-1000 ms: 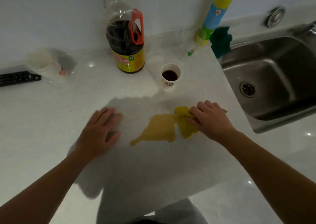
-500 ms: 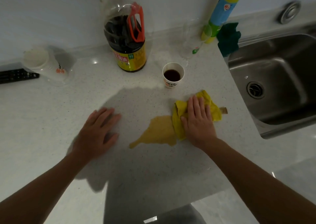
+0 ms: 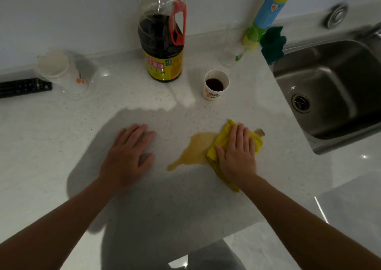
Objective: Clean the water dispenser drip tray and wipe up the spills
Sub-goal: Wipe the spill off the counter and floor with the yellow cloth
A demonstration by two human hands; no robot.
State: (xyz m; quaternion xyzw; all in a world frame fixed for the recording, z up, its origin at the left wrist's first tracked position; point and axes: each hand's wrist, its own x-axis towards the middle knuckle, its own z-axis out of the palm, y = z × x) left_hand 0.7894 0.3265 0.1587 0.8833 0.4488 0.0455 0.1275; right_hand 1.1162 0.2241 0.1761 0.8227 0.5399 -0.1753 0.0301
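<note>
Right hand [image 3: 237, 156], fingers straight, presses flat on yellow cloth [image 3: 221, 140] beside amber spill [image 3: 195, 150]; left hand [image 3: 127, 156] rests flat, fingers spread, on surface [image 3: 61, 146].

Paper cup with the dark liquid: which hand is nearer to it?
Right. The right hand presses a yellow cloth just on the near side of the paper cup; the left hand lies flat on the counter, farther off to the cup's left.

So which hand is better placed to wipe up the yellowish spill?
Right: the right hand presses the yellow cloth at the edge of the spill; the left hand rests flat on the counter, empty.
</note>
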